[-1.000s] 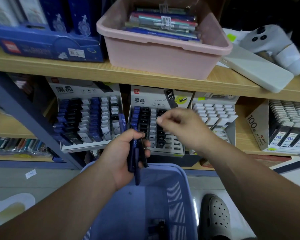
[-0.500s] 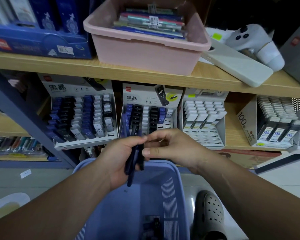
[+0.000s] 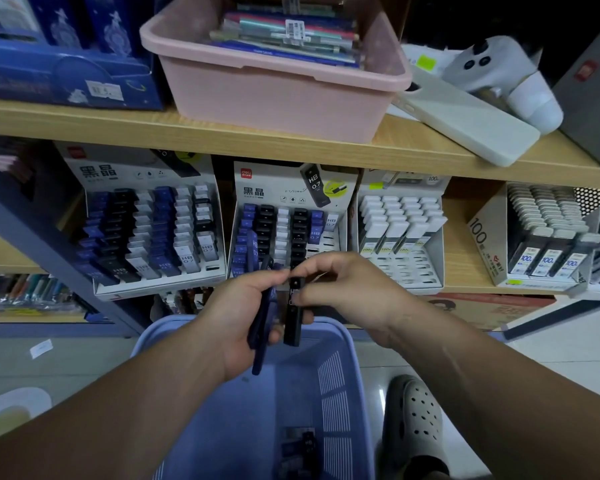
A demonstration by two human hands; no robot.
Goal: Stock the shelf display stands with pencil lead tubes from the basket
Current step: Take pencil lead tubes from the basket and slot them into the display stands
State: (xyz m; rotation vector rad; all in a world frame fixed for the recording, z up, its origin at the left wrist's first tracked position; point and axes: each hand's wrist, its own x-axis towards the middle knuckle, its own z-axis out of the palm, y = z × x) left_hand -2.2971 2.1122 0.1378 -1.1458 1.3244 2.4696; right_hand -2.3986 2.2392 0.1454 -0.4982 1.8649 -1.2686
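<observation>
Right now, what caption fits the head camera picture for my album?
Right hand pinches a black tube; left hand holds blue tubes above the basket.

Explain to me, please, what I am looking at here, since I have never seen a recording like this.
There is no machine here: a person works with bare hands, and the single camera sits on their head, looking forward and down. That is why both forearms reach away from you. The left hand grips a bunch of blue tubes of pencil lead. The right hand pinches one black tube near its top, beside that bunch. Below the hands is a blue basket with a few more tubes at its bottom. In front is a wooden shelf with cardboard display stands; the middle stand has several bare slots on its right side. On the board above sits a pink tub of flat packs.
</observation>
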